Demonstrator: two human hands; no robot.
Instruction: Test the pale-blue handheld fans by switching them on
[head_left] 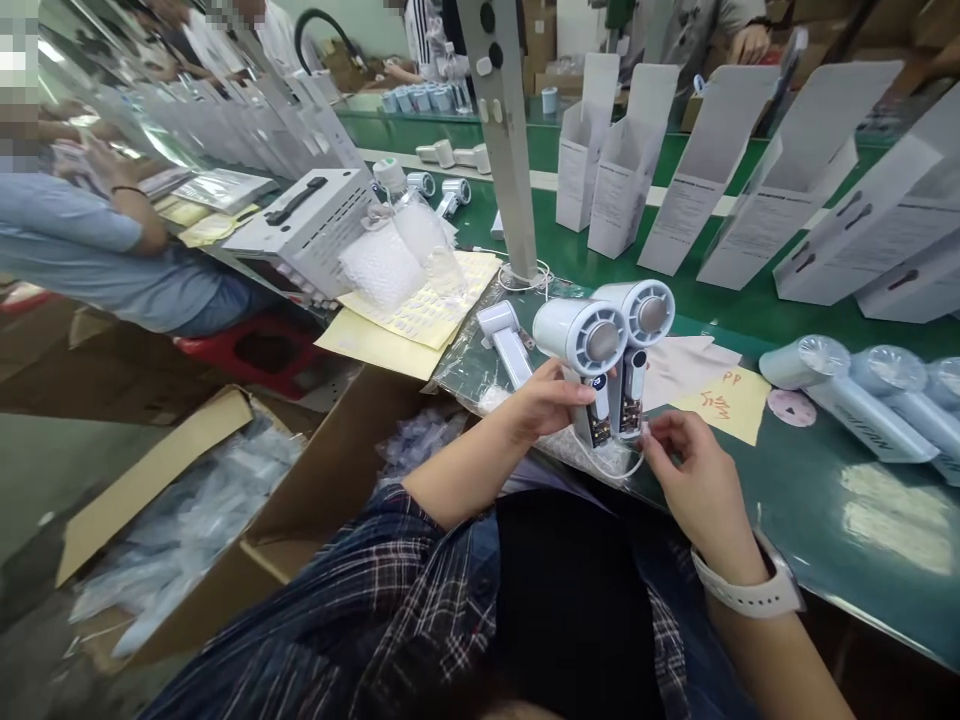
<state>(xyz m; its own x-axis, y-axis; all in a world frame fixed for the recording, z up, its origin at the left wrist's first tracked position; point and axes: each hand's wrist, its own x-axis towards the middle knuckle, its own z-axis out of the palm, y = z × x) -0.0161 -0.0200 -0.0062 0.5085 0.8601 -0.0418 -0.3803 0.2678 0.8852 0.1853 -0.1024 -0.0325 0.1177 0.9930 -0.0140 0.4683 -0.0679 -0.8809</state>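
The green tabletop (825, 520) runs across in front of us, with a row of open white cartons (697, 190) standing along its far side and loose fans (847, 400) lying to our right. Over its near edge we hold two pale handheld fans side by side: the near fan (581, 335) and, touching it on the right, the far fan (645, 310). Their round heads point away from us. Their handles run back toward our body as a nearly parallel pair, open on the face turned to us, where dark boards show inside.

Our left hand (547, 400) comes in from the left, and its grip is closed round the near fan's handle just under the head. Our right hand (694, 470) sits right of and below the handle ends, so it is the nearer one to them. Its grip is drawn to a pinch, thumb and fingertips (651, 432) just beside the foot of the far fan. We cannot tell whether anything is between them. A thin white cord (626, 472) loops beneath both handles.
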